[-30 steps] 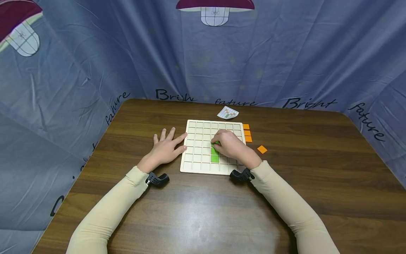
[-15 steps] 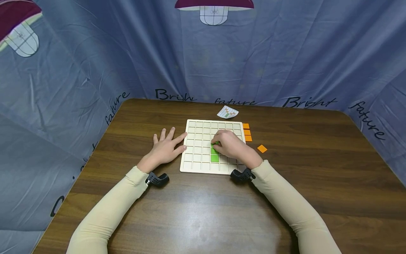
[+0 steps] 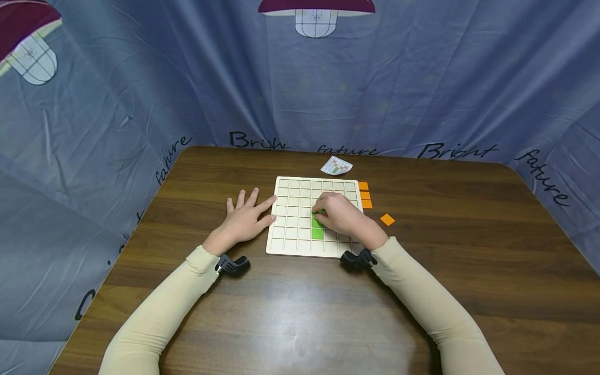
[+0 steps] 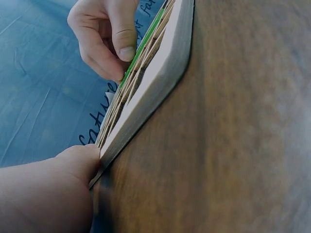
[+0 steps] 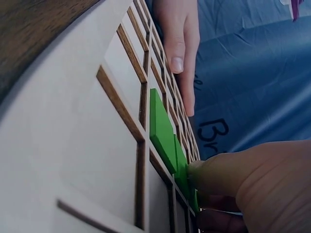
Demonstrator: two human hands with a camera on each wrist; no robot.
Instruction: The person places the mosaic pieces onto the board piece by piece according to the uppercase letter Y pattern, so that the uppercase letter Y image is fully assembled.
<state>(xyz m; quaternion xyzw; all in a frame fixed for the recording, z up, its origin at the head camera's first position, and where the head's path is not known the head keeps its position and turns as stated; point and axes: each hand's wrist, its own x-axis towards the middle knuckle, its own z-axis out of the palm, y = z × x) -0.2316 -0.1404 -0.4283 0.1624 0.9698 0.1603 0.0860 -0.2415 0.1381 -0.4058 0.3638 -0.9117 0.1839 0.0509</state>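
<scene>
A pale wooden grid board (image 3: 287, 229) lies flat on the brown table. Green square tiles (image 3: 317, 234) stand in one column of its cells; the right wrist view shows the nearest green tile (image 5: 163, 131) large, with others behind it. My right hand (image 3: 339, 212) bends over the board, thumb and fingers pinching the farthest green tile, which they mostly hide. Spread out to the left, my left hand (image 3: 241, 221) rests on the table, index finger and thumb touching the board's left edge.
Beyond the board lies a small paper card (image 3: 336, 166) printed with a coloured grid pattern. Several orange tiles (image 3: 365, 196) line its right edge, and a single orange tile (image 3: 387, 220) lies farther right. A blue curtain (image 3: 384, 78) hangs behind the table.
</scene>
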